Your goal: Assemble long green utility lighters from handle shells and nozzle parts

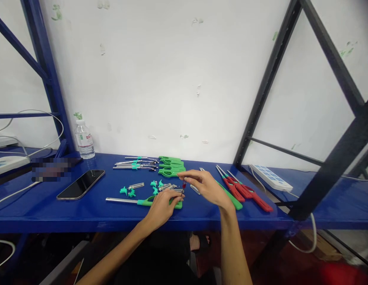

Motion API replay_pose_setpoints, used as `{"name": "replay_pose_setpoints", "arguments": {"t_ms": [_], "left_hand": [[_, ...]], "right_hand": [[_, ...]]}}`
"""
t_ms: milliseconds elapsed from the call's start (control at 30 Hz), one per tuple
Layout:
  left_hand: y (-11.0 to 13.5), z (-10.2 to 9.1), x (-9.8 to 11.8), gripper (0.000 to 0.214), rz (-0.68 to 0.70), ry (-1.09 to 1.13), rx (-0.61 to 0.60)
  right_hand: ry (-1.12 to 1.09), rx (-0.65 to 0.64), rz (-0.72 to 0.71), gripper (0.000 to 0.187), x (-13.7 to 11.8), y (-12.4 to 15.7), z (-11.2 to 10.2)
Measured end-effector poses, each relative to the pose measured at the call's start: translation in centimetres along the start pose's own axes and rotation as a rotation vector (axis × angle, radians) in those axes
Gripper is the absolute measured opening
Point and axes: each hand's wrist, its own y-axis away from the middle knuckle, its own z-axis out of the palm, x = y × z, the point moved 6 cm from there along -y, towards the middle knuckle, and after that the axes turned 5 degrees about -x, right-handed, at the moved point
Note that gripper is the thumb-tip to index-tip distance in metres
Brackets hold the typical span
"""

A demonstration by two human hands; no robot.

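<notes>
A long-nosed green lighter [147, 202] lies on the blue table, its metal tube pointing left. My left hand [162, 204] is closed over its handle and presses it down. In the fingers of my right hand [203, 185] is a small screwdriver [184, 185] with a dark red handle, held upright with its tip down at the handle's right part. Just behind my left hand lie teal plastic pieces [131, 193] and clear fuel tanks [136, 185]. Green handle shells [171, 166] and metal tubes with wires [135, 163] are laid out in rows further back.
Red lighters [246, 190] and a green lighter [233, 200] lie to the right. At the left are a phone [81, 185] and a water bottle [84, 140]. A power strip [271, 178] sits beyond the dark metal post [314, 182]; a white wall stands behind the table.
</notes>
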Motion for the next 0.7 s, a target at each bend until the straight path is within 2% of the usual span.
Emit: {"name": "replay_pose_setpoints", "arguments": {"t_ms": [67, 133, 200, 333, 433, 500, 633, 700], "left_hand": [[0.0, 0.0, -0.1, 0.026, 0.002, -0.002, -0.002], [0.0, 0.0, -0.1, 0.026, 0.003, -0.004, -0.004], [0.0, 0.0, 0.0, 0.026, 0.004, -0.007, -0.005], [0.0, 0.0, 0.2, 0.025, 0.007, -0.015, -0.006], [0.0, 0.0, 0.3, 0.025, 0.008, -0.023, 0.002], [0.1, -0.1, 0.2, 0.027, 0.007, -0.031, 0.02], [0.3, -0.2, 0.0, 0.049, 0.001, -0.057, 0.056], [0.5, -0.1, -0.1, 0.056, 0.0, -0.083, 0.062]], "right_hand": [[0.036, 0.075, 0.039, 0.019, 0.5, -0.2, -0.3], [0.073, 0.162, 0.071, 0.021, 0.9, -0.4, -0.4], [0.103, 0.195, 0.074, 0.023, 0.9, -0.5, -0.1], [0.062, 0.072, 0.0, 0.041, 0.1, -0.2, 0.6], [0.037, 0.008, -0.007, 0.03, -0.3, 0.0, 0.4], [0.054, 0.082, 0.021, 0.023, -0.2, 0.2, -0.5], [0.137, 0.332, 0.078, 0.025, 0.5, 1.0, -3.0], [0.185, 0.369, 0.111, 0.023, 1.2, 1.1, -3.5]]}}
